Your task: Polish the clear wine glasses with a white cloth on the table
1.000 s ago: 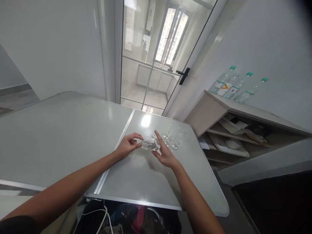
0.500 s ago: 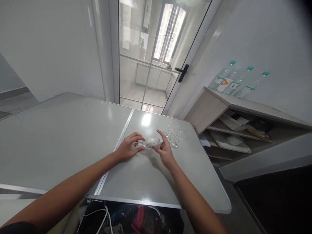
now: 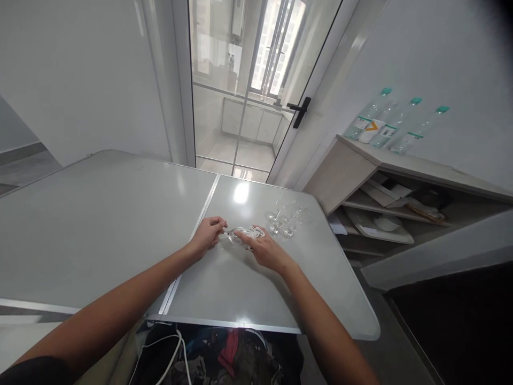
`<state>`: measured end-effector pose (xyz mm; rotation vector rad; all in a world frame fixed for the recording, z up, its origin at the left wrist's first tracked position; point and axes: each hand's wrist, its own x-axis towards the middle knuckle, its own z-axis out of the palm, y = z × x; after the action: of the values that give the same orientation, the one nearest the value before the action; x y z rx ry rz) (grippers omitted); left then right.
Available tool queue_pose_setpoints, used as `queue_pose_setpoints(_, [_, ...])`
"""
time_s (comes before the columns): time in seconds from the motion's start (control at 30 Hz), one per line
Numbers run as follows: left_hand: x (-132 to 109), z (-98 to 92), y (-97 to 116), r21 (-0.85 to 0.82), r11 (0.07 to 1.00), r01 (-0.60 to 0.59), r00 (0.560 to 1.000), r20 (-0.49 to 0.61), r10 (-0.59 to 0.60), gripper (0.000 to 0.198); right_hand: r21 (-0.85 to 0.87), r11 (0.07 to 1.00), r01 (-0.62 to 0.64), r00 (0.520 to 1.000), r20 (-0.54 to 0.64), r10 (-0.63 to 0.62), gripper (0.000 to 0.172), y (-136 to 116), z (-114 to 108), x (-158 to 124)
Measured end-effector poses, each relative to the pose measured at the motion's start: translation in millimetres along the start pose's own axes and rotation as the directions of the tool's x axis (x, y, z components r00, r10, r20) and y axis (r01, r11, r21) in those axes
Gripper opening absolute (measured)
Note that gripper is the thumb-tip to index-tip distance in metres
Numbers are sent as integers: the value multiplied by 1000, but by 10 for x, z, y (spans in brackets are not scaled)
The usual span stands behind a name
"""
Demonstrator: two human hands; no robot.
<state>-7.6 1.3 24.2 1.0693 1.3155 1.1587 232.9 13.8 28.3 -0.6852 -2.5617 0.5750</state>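
A clear wine glass lies sideways between my hands, just above the table. My left hand is closed at its narrow left end, fingertips pinched together. On the right, my right hand grips the wider part, its index finger stretched along the side. A white, rope-like bundle shows at that wider end, and I cannot tell whether it is cloth or cord. Beyond my right hand, several clear wine glasses stand close together on the table.
A glass door with a black handle is behind the table. To the right, clear bottles with green caps top a wooden shelf unit. A white cable hangs below the table's front edge.
My left fingers have gone from loosely spread to pinched at the glass's narrow end. My right hand has turned over the wider part, its index finger now pointing left. The view has shifted slightly.
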Motion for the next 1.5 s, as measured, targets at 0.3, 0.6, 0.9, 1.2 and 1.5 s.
queue_pose_setpoints(0.3, [-55,-80,92,427,756,-497,844,35,535,33,827,533,-176,889,-99,447,81,-131,71,66])
queue_pose_setpoints(0.6, [56,-66,-23,120,988,-98,995,-8,99,35,267,961,-66,991,-93,94,57,-161,70,21])
queue_pose_setpoints(0.9, [-58,-44,46,181,919,-351,921,-113,374,34,747,638,-186,905,-123,408,71,-201,64,73])
queue_pose_setpoints(1.2, [30,-2,-45,-36,989,140,986,96,-136,40,-7,999,38,946,-323,-38,49,-43,19,-41])
queue_pose_setpoints(1.5, [-41,5,-34,37,991,-126,913,395,101,41,566,817,-110,676,-560,479,32,-178,-142,8])
